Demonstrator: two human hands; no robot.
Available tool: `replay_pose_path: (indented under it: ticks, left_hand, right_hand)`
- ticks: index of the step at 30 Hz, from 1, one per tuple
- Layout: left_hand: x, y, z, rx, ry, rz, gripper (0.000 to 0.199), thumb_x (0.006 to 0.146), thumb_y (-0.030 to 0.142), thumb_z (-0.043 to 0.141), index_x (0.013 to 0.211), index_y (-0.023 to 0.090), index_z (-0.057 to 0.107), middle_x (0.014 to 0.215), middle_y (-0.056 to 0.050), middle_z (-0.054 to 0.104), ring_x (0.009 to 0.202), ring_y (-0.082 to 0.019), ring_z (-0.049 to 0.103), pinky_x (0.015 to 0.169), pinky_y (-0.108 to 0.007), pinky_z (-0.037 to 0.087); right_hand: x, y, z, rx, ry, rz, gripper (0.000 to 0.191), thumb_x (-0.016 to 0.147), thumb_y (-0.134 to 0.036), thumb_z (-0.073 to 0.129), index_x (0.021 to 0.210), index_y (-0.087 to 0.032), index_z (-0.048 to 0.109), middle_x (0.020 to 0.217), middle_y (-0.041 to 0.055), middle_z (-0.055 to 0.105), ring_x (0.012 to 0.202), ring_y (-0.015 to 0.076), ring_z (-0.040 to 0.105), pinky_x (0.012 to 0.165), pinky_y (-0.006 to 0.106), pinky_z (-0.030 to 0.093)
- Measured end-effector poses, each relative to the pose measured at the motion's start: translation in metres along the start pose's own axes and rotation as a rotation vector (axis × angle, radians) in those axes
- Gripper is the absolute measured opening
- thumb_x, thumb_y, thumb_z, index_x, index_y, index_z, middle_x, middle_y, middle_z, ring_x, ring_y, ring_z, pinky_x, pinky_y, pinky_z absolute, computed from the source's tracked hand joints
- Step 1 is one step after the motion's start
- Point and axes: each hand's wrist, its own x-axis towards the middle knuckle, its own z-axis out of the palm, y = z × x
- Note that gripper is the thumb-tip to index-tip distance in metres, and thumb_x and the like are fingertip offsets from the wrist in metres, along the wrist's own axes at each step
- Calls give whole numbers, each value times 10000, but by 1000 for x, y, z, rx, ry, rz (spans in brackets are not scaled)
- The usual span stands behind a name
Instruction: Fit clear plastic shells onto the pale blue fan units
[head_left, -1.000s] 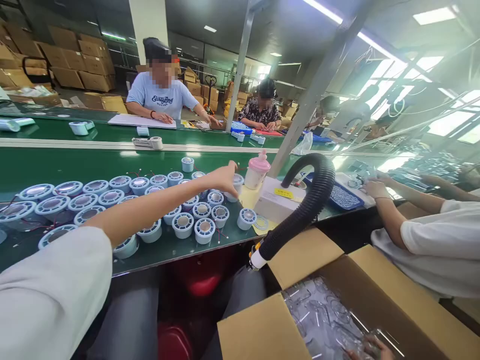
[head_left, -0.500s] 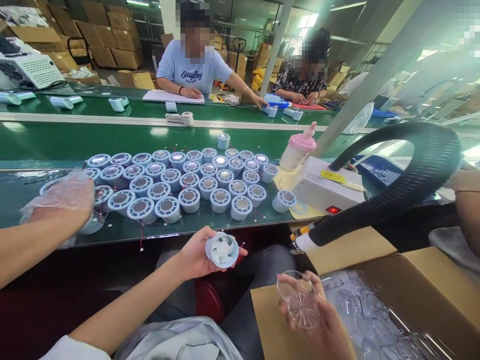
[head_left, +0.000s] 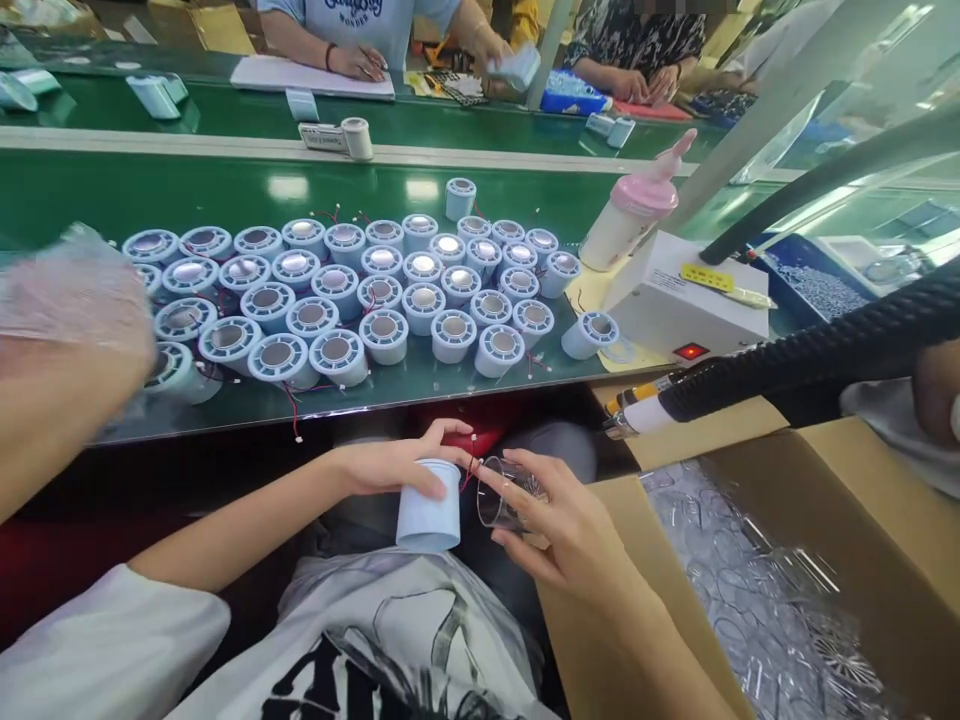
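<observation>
At lower centre, gripping blue cylinder (head_left: pixel 429 518) with half-curled left hand (head_left: pixel 397 466); clasping clear cup (head_left: pixel 492 506) with curled right hand (head_left: pixel 564 518).

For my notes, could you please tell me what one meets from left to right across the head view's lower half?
White sleeve, blue cylindrical part in the left hand, clear cup in the right hand, clear plastic parts in the cardboard box.

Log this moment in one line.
left hand: holds blue cylindrical housing | right hand: holds clear cup | housing, cup: apart | cardboard box: open, clear cups inside
</observation>
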Motion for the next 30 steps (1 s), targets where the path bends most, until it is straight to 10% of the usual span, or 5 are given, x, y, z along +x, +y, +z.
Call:
replay_pose_path:
  ticks: [9,22,30]
  left_hand:
    - [3,10,4,581,-95,-49,1009,583,204,749,1332,241,75,999,-45,592,807,-162,591,686,-269,469]
    - [-15,9,8,767,-12,141,1118,546,208,781,1439,232,109,958,-38,659,639,-145,596,640,-248,463]
    - [-26,8,20,895,137,313,901,682,234,739,1406,275,204,1173,-91,567,947,-210,627,795,-303,487]
  right_hand:
    - [20,-10,13,-361,-229,-17,388,793,-265,619,1178,-224,624,1351,170,504,905,294,557,620,380,524]
    - [26,-12,29,-310,-203,20,212,800,-100,570,938,-215,682,1279,161,520,968,295,510,699,400,530]
    - [13,-14,21,239,-206,191,99,795,-259,695,792,-210,608,1164,80,578,1032,227,567,796,348,523]
